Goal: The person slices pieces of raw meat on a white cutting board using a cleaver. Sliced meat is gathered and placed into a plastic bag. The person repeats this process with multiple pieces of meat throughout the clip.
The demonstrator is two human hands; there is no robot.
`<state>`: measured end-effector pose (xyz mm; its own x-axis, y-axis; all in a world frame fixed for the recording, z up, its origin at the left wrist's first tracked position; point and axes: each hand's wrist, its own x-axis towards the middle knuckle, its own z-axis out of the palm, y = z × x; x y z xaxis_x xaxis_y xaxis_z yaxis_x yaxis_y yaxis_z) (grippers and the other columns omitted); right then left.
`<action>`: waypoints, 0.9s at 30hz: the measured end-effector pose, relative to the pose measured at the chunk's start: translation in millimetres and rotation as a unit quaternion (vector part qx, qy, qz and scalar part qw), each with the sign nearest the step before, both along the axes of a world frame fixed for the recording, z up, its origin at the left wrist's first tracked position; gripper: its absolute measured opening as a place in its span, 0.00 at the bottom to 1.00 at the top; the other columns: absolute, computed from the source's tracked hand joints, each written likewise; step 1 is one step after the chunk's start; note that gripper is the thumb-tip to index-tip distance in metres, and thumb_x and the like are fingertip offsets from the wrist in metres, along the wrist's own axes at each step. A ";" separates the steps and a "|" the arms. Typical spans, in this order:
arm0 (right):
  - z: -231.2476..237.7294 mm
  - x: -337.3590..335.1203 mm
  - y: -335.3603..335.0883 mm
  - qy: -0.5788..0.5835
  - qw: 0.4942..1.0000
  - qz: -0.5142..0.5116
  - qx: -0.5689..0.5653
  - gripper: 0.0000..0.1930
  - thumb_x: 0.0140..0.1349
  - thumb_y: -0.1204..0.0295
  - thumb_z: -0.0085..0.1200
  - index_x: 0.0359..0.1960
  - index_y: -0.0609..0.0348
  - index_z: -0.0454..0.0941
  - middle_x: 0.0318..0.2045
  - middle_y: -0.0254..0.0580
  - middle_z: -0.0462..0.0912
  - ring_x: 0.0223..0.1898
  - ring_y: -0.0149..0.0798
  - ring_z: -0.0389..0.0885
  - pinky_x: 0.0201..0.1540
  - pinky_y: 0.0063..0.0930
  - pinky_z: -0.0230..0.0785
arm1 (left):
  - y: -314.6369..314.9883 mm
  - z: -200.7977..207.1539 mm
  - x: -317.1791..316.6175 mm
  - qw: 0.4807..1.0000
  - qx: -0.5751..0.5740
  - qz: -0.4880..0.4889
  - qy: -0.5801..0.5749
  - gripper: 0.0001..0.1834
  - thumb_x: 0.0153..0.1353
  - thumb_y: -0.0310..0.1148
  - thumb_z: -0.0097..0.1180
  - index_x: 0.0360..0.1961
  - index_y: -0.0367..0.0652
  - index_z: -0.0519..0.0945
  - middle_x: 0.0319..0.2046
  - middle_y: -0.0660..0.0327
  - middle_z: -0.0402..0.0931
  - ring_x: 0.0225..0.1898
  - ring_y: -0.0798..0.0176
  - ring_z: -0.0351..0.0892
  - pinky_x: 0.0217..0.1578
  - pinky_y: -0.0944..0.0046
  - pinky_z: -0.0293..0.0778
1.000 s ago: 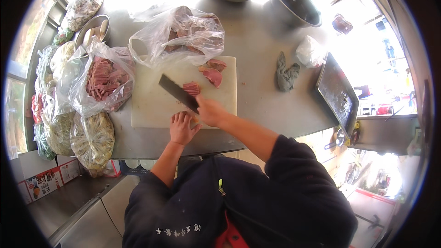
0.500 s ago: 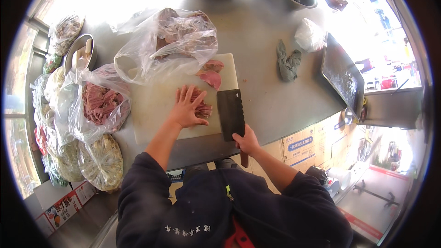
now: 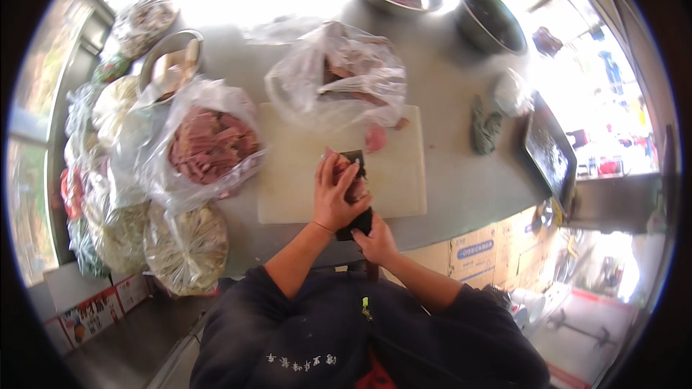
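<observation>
My right hand [image 3: 378, 241] grips the handle of a dark, wide-bladed cleaver [image 3: 353, 229], held at the near side of the white cutting board [image 3: 303, 191]. Over the blade my left hand [image 3: 337, 198] curls its fingers round sliced meat [image 3: 357, 189], pressing it against the steel; the fingers cover much of the meat. A pink meat piece [image 3: 375, 140] lies farther back on the board. Across the board's far edge rests a clear plastic bag with larger meat chunks [image 3: 339, 68]. To the left, an open bag [image 3: 249, 112] holds a heap of sliced meat [image 3: 213, 148].
Several filled plastic bags [image 3: 186, 248] crowd the left, beside a metal bowl [image 3: 200, 50]. A bowl of dark red liquid [image 3: 431, 1] and a deep pot [image 3: 468, 11] stand at the back. At right are a grey cloth [image 3: 484, 130], a white bag [image 3: 513, 94] and a black tray [image 3: 549, 155].
The cleaver has come left from the board's right edge under the sliced meat. My left hand, spread flat before, now closes round the slices on the blade. The head view has shifted.
</observation>
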<state>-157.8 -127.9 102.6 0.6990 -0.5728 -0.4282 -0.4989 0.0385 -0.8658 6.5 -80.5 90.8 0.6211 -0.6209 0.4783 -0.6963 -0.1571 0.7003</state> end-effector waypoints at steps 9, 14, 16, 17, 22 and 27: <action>108.8 181.1 40.1 -0.087 0.974 0.199 0.066 0.16 0.63 0.77 0.55 0.52 0.64 0.70 0.27 0.41 0.79 0.20 0.32 0.77 0.24 0.32 0.72 | 106.7 99.1 161.1 0.974 0.052 0.214 -0.058 0.34 0.50 0.45 0.74 0.60 0.47 0.81 0.63 0.47 0.71 0.67 0.39 0.67 0.66 0.43 0.64; 117.7 173.5 26.9 -0.027 0.956 0.225 0.186 0.15 0.62 0.78 0.54 0.51 0.63 0.71 0.26 0.39 0.77 0.20 0.30 0.75 0.24 0.29 0.71 | 161.4 53.4 285.5 0.946 0.214 0.243 -0.034 0.23 0.64 0.41 0.63 0.59 0.44 0.82 0.63 0.46 0.75 0.67 0.40 0.69 0.66 0.45 0.63; 96.8 132.0 -0.4 -0.028 0.956 0.247 0.156 0.18 0.63 0.76 0.55 0.54 0.63 0.70 0.27 0.38 0.77 0.21 0.30 0.76 0.25 0.30 0.71 | 162.6 53.9 284.8 0.967 0.153 0.198 -0.039 0.20 0.65 0.38 0.62 0.56 0.42 0.83 0.63 0.47 0.76 0.65 0.39 0.71 0.66 0.44 0.64; 91.2 107.7 -10.0 -0.015 0.961 0.230 0.153 0.17 0.64 0.75 0.56 0.54 0.62 0.70 0.27 0.37 0.77 0.21 0.30 0.76 0.25 0.30 0.72 | 159.6 53.4 272.8 0.964 0.152 0.209 -0.068 0.18 0.65 0.36 0.62 0.54 0.41 0.83 0.62 0.48 0.77 0.64 0.40 0.72 0.66 0.45 0.65; 56.1 -22.3 -48.0 0.003 0.992 0.116 -0.044 0.17 0.64 0.72 0.60 0.51 0.66 0.72 0.33 0.55 0.84 0.30 0.51 0.85 0.37 0.44 0.76 | 109.6 73.7 157.1 0.976 0.001 0.115 -0.187 0.12 0.62 0.27 0.64 0.45 0.36 0.84 0.51 0.50 0.82 0.55 0.44 0.80 0.59 0.48 0.74; 17.8 -93.9 -50.8 0.020 0.996 -0.079 -0.037 0.17 0.62 0.71 0.61 0.49 0.66 0.72 0.29 0.53 0.83 0.29 0.49 0.84 0.35 0.42 0.76 | -0.8 41.4 37.2 0.983 0.095 -0.142 0.067 0.15 0.60 0.30 0.66 0.48 0.39 0.83 0.48 0.51 0.83 0.52 0.43 0.81 0.55 0.50 0.77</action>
